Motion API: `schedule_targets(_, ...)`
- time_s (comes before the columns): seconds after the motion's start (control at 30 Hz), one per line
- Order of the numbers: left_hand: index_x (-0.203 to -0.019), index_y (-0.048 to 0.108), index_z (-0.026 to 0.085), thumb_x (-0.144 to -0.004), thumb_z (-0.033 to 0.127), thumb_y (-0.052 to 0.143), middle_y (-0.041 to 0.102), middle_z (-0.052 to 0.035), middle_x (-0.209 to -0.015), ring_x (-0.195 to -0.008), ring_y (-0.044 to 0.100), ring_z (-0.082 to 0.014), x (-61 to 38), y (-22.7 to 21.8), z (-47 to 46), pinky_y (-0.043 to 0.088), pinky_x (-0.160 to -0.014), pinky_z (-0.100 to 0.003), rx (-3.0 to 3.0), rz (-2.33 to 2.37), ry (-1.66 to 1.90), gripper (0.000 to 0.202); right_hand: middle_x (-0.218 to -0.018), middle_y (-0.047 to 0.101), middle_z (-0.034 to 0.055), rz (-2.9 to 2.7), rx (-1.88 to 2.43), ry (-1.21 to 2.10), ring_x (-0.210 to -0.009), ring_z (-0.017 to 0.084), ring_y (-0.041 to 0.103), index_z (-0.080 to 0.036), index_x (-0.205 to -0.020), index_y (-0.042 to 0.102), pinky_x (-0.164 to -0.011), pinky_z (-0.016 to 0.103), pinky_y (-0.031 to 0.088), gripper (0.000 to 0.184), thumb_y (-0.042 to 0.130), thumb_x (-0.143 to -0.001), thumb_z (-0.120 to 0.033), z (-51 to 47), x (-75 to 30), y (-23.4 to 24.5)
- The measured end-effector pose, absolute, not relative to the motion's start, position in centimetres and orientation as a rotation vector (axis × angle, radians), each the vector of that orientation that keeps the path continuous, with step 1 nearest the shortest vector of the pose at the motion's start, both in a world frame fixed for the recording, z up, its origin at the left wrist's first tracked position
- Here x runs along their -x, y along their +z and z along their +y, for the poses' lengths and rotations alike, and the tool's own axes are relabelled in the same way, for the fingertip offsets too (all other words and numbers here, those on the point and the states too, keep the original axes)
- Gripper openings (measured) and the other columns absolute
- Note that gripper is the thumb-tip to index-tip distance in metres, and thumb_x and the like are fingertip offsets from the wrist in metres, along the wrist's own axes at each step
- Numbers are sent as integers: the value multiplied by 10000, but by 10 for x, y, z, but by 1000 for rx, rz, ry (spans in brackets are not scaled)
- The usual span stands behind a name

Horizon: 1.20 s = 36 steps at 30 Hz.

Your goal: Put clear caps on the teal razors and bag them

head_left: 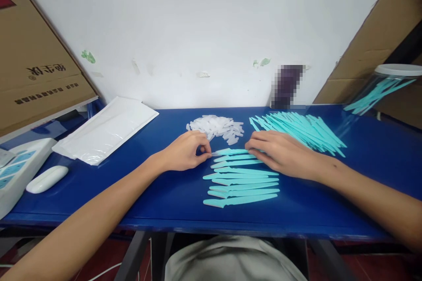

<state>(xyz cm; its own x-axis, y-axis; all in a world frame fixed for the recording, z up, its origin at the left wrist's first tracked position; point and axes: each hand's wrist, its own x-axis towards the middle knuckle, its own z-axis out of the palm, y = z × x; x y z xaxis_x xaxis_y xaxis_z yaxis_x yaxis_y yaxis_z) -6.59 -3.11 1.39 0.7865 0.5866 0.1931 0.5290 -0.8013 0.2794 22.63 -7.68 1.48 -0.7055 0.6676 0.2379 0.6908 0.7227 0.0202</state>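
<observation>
My left hand (pixel 186 151) pinches the left tip of the top teal plastic stick (pixel 234 152) in a neat row of several teal sticks (pixel 242 181) on the blue table (pixel 165 193). A small clear piece seems to sit at that tip between my fingers. My right hand (pixel 280 151) lies over the same stick's right end, fingers curled down on it. A heap of clear plastic caps (pixel 216 127) lies just beyond my left hand. A loose pile of teal sticks (pixel 303 129) spreads behind my right hand.
A stack of clear plastic bags (pixel 105 129) lies at the left. A white device (pixel 16 169) and a white oval object (pixel 46 178) sit at the far left edge. Cardboard boxes (pixel 36 66) stand at both sides. A clear jar (pixel 385 90) holding teal sticks is at right.
</observation>
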Motion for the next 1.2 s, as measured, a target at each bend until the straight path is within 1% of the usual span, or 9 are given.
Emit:
schedule_targets(0.3, -843, 726, 183, -914, 250, 648, 650, -24, -790, -746, 580, -153, 53, 2, -34, 432, -699, -285, -2652, 837, 560, 124, -960, 628, 95, -2629, 962, -138, -786, 184, 571, -159, -990, 662, -683, 307, 396, 292, 392, -1041, -258, -74, -219, 7)
schedule_targets(0.47, -918, 710, 188, -972, 318, 557, 612, -13, -737, -720, 558, -158, 56, 3, -31, 415, -712, -301, -2808, 875, 514, 208, -928, 629, 86, -2642, 1055, -217, -754, 190, 572, -167, -962, 679, -674, 315, 393, 253, 441, -1003, -243, -73, -221, 8)
schedule_targets(0.53, -999, 702, 189, -992, 329, 511, 623, -23, -772, -763, 571, -175, 59, 4, -29, 416, -742, -318, -2899, 924, 519, 236, -935, 637, 92, -2636, 1035, -217, -780, 200, 587, -166, -981, 689, -696, 322, 406, 256, 450, -1003, -256, -75, -222, 9)
schedule_targets(0.63, -1111, 696, 185, -1012, 351, 464, 651, -69, -919, -871, 579, -215, 67, 6, -24, 414, -788, -350, -3027, 1077, 530, 302, -977, 650, 97, -2667, 924, -103, -825, 198, 609, -173, -1023, 706, -725, 320, 425, 279, 461, -1017, -307, -79, -224, 12)
schedule_targets(0.73, -1188, 696, 189, -1017, 365, 452, 628, -100, -1020, -916, 562, -240, 76, 7, -18, 401, -793, -366, -3105, 1213, 442, 347, -958, 662, 71, -2767, 854, 46, -812, 181, 617, -193, -969, 736, -720, 317, 423, 252, 521, -996, -321, -85, -225, 16)
schedule_targets(0.83, -1199, 709, 209, -1023, 364, 448, 603, -99, -1017, -930, 550, -243, 81, 9, -15, 386, -781, -358, -3122, 1240, 335, 351, -891, 672, 47, -2819, 862, 133, -801, 175, 626, -203, -914, 753, -734, 323, 421, 225, 551, -977, -282, -87, -224, 19)
schedule_targets(0.97, -1220, 709, 232, -1026, 344, 446, 590, -101, -1034, -920, 527, -235, 81, 9, -17, 373, -776, -348, -3127, 1224, 288, 345, -852, 677, 41, -2823, 884, 201, -806, 177, 638, -208, -913, 757, -755, 324, 432, 212, 556, -967, -245, -88, -223, 21)
schedule_targets(1.13, -1239, 696, 242, -1022, 282, 439, 568, -119, -1098, -924, 493, -245, 79, 8, -17, 365, -764, -352, -3164, 1210, 283, 340, -880, 659, 29, -2772, 1100, 397, -671, 145, 583, -206, -928, 706, -609, 289, 407, 155, 561, -939, -261, -91, -224, 24)
schedule_targets(1.2, -1212, 699, 231, -1018, 280, 445, 562, -122, -1099, -933, 490, -252, 79, 7, -16, 367, -767, -357, -3162, 1218, 284, 323, -861, 646, 15, -2766, 1158, 454, -642, 140, 554, -210, -926, 674, -591, 283, 395, 117, 573, -914, -268, -90, -224, 24)
